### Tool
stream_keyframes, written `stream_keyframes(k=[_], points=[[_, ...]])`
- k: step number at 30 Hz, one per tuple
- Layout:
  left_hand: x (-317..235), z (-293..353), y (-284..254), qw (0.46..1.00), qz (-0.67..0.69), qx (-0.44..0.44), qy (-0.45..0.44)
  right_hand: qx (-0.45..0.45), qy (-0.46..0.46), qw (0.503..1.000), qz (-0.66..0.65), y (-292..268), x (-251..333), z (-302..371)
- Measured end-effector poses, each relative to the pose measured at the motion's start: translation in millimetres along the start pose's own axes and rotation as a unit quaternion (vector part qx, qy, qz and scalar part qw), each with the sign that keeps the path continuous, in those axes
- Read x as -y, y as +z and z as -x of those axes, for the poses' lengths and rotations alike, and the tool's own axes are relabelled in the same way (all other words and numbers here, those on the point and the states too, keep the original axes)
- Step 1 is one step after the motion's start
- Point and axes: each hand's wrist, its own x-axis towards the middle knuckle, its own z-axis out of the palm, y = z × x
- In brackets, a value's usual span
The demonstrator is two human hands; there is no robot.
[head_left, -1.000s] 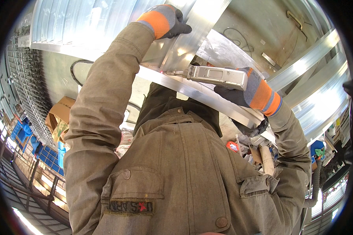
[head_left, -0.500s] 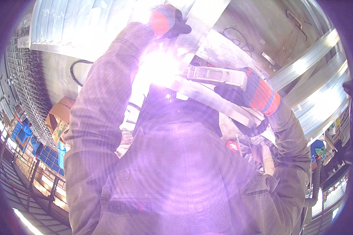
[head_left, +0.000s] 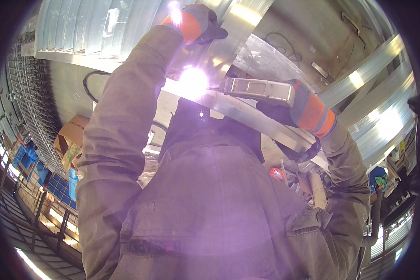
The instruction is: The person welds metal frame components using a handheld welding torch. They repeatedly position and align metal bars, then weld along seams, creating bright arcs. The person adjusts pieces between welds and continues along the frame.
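Observation:
My right hand (head_left: 308,109), in an orange and grey work glove with dark fingers, is closed round a silver welding torch (head_left: 261,90) with a flat, box-like body. At its tip burns a white-violet arc (head_left: 193,83), hiding the spot it touches on a long pale metal bar (head_left: 247,112). The bar slants down to the right beneath the torch. Above the arc, my left hand (head_left: 198,24), gloved alike, lies over a broad shiny metal bar (head_left: 245,16). Its dark fingers are curled together; I cannot make out what is in them.
Ribbed metal panels (head_left: 88,28) lie at the upper left. More shiny bars (head_left: 359,77) cross at the right. A dark cable (head_left: 284,44) loops on the floor at the top. An opened cardboard box (head_left: 74,130) stands at the left, near a metal grating (head_left: 35,93).
The arc's glare has shrunk and dimmed, so the bars and my left glove show more clearly. Both hands and the torch stay in nearly the same place.

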Motion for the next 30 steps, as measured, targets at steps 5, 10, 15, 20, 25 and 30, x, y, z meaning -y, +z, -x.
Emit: stream_keyframes(k=[5, 10, 15, 20, 25, 30], points=[[-15, -4, 5, 0.992, -0.094, -0.019, -0.077, -0.023, -0.007, 0.991, 0.130, 1, 0, 2], [7, -14, 3, 0.995, -0.097, -0.014, -0.014, -0.071, -0.018, 0.972, 0.223, 13, 15, 18], [11, -23, 5, 0.995, -0.102, 0.003, -0.021, -0.153, -0.145, 0.939, 0.270, 35, 33, 71], [-3, -20, 0, 0.990, -0.139, -0.004, -0.027, -0.271, -0.251, 0.825, 0.427, 81, 12, 128], [-27, 0, -6, 0.943, -0.330, -0.039, 0.009, -0.467, -0.165, 0.793, 0.355, 167, -34, 188], [-68, 29, 43, 0.959, -0.207, -0.179, 0.079, -0.628, -0.132, 0.757, 0.125, 222, -101, 214]])
